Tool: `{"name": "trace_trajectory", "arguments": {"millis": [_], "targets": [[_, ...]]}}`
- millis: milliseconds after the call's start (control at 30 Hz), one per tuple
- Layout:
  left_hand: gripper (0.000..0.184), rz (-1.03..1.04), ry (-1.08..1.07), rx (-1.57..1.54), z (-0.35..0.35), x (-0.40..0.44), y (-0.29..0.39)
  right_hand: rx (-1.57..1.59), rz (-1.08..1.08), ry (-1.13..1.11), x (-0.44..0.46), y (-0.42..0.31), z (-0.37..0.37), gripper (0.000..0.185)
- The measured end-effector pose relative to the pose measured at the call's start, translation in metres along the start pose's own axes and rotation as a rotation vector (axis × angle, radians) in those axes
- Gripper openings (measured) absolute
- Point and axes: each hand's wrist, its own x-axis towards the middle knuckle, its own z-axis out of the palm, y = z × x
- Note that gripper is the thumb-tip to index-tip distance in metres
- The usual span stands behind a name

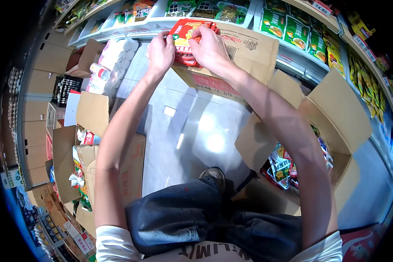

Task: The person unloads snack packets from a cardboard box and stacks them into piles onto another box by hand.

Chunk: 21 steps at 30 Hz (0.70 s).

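Observation:
A stack of red seasoning packets [182, 31] lies on top of a closed cardboard box [262, 50], near the box's left end. My left hand [162, 54] grips the stack's left edge, with thumb and fingers bent around it. On the right side of the same stack, my right hand [210, 49] has its fingers curled against the packets. Both hands touch the stack, and the fingertips are partly hidden. The packets sit roughly one on another, some edges sticking out at the front.
Shelves with green packets [273, 22] run behind the box. An open carton [334, 126] of mixed packets stands at right, another open carton [64, 150] at left. Plastic-wrapped white rolls [120, 56] lie at the left back. My shoe [214, 174] rests on the grey floor [179, 118].

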Motion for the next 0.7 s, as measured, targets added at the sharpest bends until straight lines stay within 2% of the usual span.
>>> {"name": "trace_trajectory", "arguments": {"millis": [67, 200, 267, 333, 400, 567, 600, 633, 700], "targets": [[0.036, 0.067, 0.0, 0.081, 0.008, 0.003, -0.019, -0.032, 0.024, -0.058, -0.003, 0.005, 0.001, 0.028], [0.038, 0.06, 0.01, 0.121, 0.01, -0.005, -0.015, 0.027, 0.038, -0.067, -0.014, 0.003, -0.011, 0.023], [0.04, 0.069, 0.08, 0.094, 0.007, -0.006, -0.007, -0.009, -0.054, 0.04, -0.023, 0.006, -0.021, 0.024], [0.039, 0.176, 0.183, 0.082, 0.003, -0.007, 0.005, -0.03, -0.138, 0.135, -0.035, 0.008, -0.038, 0.028], [0.04, 0.304, 0.232, -0.024, -0.009, -0.012, 0.033, -0.045, -0.097, 0.078, -0.046, 0.013, -0.069, 0.032], [0.044, 0.401, 0.04, -0.294, 0.002, -0.05, 0.111, -0.034, -0.254, 0.158, -0.076, 0.043, -0.148, 0.033], [0.045, 0.341, -0.099, -0.424, 0.009, -0.066, 0.133, -0.077, -0.266, 0.152, -0.085, 0.05, -0.167, 0.033], [0.046, 0.344, -0.191, -0.478, 0.017, -0.081, 0.15, -0.153, -0.336, 0.189, -0.097, 0.04, -0.189, 0.016], [0.046, 0.326, -0.35, -0.555, 0.034, -0.114, 0.185, -0.22, -0.301, 0.162, -0.121, 0.047, -0.224, 0.009]]}}
